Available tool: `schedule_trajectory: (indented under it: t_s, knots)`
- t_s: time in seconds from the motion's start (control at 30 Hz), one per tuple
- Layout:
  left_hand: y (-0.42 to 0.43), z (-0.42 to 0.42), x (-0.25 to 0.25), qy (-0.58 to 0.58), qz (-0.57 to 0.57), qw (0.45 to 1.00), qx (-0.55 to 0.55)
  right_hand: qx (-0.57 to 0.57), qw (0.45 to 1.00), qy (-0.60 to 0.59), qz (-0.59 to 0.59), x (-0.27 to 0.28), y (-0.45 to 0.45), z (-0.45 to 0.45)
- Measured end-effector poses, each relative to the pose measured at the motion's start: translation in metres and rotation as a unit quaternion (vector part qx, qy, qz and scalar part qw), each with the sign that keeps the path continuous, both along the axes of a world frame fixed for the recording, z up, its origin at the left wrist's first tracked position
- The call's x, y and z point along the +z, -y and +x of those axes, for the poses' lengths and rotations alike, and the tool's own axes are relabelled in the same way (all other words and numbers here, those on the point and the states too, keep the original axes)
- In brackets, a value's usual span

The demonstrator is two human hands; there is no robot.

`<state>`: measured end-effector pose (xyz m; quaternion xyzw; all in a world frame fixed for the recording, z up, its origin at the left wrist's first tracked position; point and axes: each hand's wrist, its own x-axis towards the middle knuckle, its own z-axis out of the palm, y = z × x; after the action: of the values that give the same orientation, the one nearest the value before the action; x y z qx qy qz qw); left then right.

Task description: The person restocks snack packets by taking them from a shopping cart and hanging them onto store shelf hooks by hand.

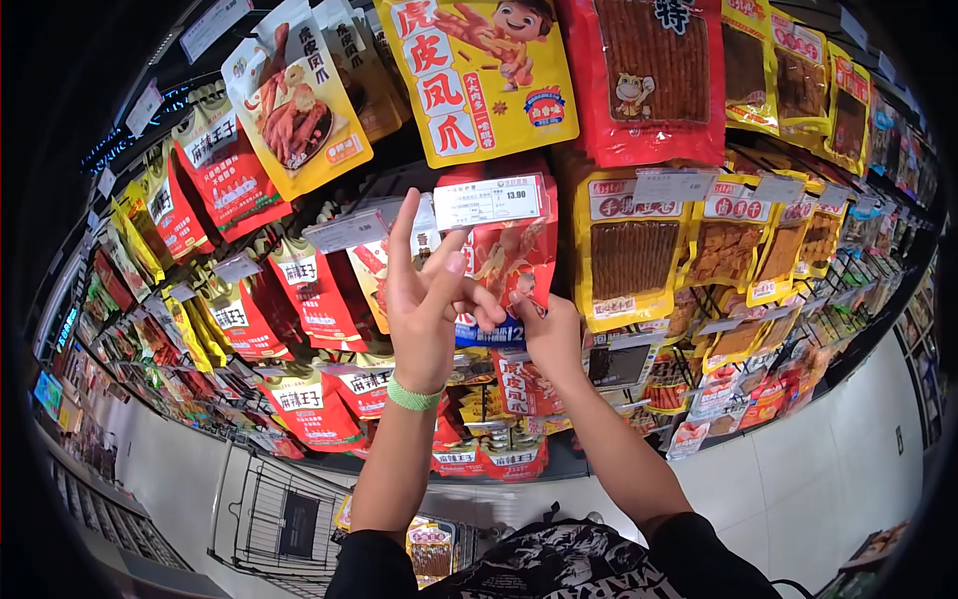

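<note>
My left hand [424, 309], with a green band on its wrist, is raised in front of the hanging snack bags. Its index finger points up beside a white price tag [489, 204] reading 13.90, and its other fingers are partly bent and apart. Behind the tag hangs a red snack bag [519, 255] with a blue bottom strip. At that bag's lower right edge, my right hand [552, 334] pinches it between thumb and fingers. Directly above the tag is a large yellow snack bag [479, 80]. A yellow-edged bag of brown strips [627, 255] hangs just right of my right hand.
Red and yellow bags [225, 165] fill the hooks on the left, more packets [738, 240] on the right. Price tags stick out in front of the rows. A wire shopping cart [269, 509] with packets in it stands below left on the tiled floor [798, 474].
</note>
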<state>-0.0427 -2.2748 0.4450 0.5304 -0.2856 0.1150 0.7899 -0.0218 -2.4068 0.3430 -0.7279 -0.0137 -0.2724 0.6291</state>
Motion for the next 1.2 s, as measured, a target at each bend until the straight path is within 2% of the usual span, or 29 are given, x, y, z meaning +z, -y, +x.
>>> schedule_trajectory:
  t_s: [0.03,0.13,0.17,0.2,0.23,0.27,0.3,0.33,0.37,0.4,0.43,0.47,0.5,0.53,0.57,0.6,0.63,0.67,0.7,0.73,0.8,0.87,0.9,0.93,1.07,1.1,1.13,1.17,1.2]
  knots:
    - [-0.002,-0.003,-0.003,-0.014,0.000,1.000,-0.006,-0.020,0.999,-0.016,-0.043,-0.017,0.001,0.017]
    - [-0.029,-0.006,-0.036,-0.034,0.003,0.999,0.018,-0.072,0.995,0.026,-0.059,-0.027,-0.002,0.013]
    - [-0.045,-0.009,-0.051,-0.052,0.015,0.998,0.044,-0.100,0.989,0.027,-0.105,-0.027,-0.001,0.004]
    - [-0.062,-0.012,-0.069,-0.075,-0.001,0.996,0.049,-0.133,0.981,0.088,-0.106,-0.043,0.002,0.002]
    - [-0.084,-0.015,-0.095,-0.118,-0.006,0.989,0.084,-0.115,0.985,0.091,-0.088,-0.050,0.005,-0.012]
    - [-0.114,-0.015,-0.129,-0.154,-0.007,0.982,0.107,-0.081,0.989,0.122,-0.022,-0.063,0.006,-0.022]
    - [-0.146,-0.014,-0.174,-0.187,0.006,0.970,0.153,-0.092,0.990,0.087,-0.055,-0.070,0.005,-0.042]
    - [-0.173,-0.025,-0.212,-0.246,0.005,0.951,0.186,-0.075,0.991,0.104,-0.042,-0.101,0.003,-0.050]
    - [-0.203,-0.037,-0.261,-0.281,0.014,0.936,0.213,-0.025,0.997,0.070,0.006,-0.144,0.000,-0.059]
    - [-0.223,-0.056,-0.298,-0.368,0.030,0.893,0.258,0.046,0.997,-0.032,0.046,-0.180,-0.005,-0.072]
    - [-0.248,-0.076,-0.361,-0.427,0.054,0.857,0.282,0.115,0.980,-0.142,0.075,-0.216,-0.009,-0.086]
    - [-0.269,-0.099,-0.434,-0.485,0.086,0.811,0.315,0.184,0.960,-0.211,-0.008,-0.257,-0.009,-0.100]
    - [-0.298,-0.127,-0.538,-0.511,0.200,0.769,0.329,0.244,0.927,-0.270,-0.090,-0.303,-0.007,-0.113]
    - [-0.292,-0.161,-0.537,-0.610,0.277,0.680,0.297,0.292,0.899,-0.297,-0.138,-0.368,0.008,-0.128]
    - [-0.314,-0.197,-0.627,-0.599,0.405,0.638,0.264,0.330,0.870,-0.318,-0.183,-0.412,0.019,-0.143]
    - [-0.300,-0.229,-0.609,-0.569,0.466,0.620,0.272,0.349,0.829,-0.390,-0.197,-0.402,0.023,-0.157]
    - [-0.297,-0.254,-0.619,-0.625,0.459,0.578,0.254,0.378,0.807,-0.363,-0.271,-0.459,0.053,-0.168]
    - [-0.296,-0.275,-0.634,-0.674,0.451,0.536,0.234,0.364,0.776,-0.431,-0.281,-0.490,0.076,-0.179]
    - [-0.296,-0.292,-0.648,-0.687,0.426,0.543,0.226,0.376,0.747,-0.470,-0.283,-0.501,0.095,-0.189]
    - [-0.295,-0.308,-0.661,-0.699,0.402,0.550,0.216,0.397,0.698,-0.434,-0.409,-0.534,0.112,-0.196]
    - [-0.302,-0.317,-0.662,-0.705,0.357,0.570,0.225,0.403,0.658,-0.453,-0.447,-0.536,0.120,-0.206]
    - [-0.299,-0.325,-0.651,-0.701,0.311,0.591,0.251,0.376,0.656,-0.508,-0.413,-0.527,0.121,-0.214]
    - [-0.304,-0.326,-0.653,-0.663,0.369,0.598,0.259,0.357,0.659,-0.536,-0.389,-0.520,0.118,-0.215]
    - [-0.307,-0.326,-0.657,-0.726,0.273,0.586,0.234,0.342,0.663,-0.557,-0.366,-0.514,0.115,-0.216]
    - [-0.331,-0.320,-0.668,-0.726,0.250,0.590,0.248,0.323,0.671,-0.589,-0.314,-0.493,0.103,-0.227]
    - [-0.337,-0.323,-0.687,-0.723,0.239,0.592,0.264,0.334,0.675,-0.582,-0.305,-0.488,0.103,-0.232]
    - [-0.344,-0.326,-0.705,-0.725,0.274,0.574,0.265,0.345,0.679,-0.576,-0.296,-0.484,0.103,-0.237]
    - [-0.349,-0.333,-0.744,-0.707,0.291,0.580,0.280,0.356,0.685,-0.568,-0.285,-0.478,0.097,-0.240]
    - [-0.361,-0.323,-0.721,-0.705,0.319,0.581,0.254,0.365,0.692,-0.560,-0.274,-0.476,0.096,-0.244]
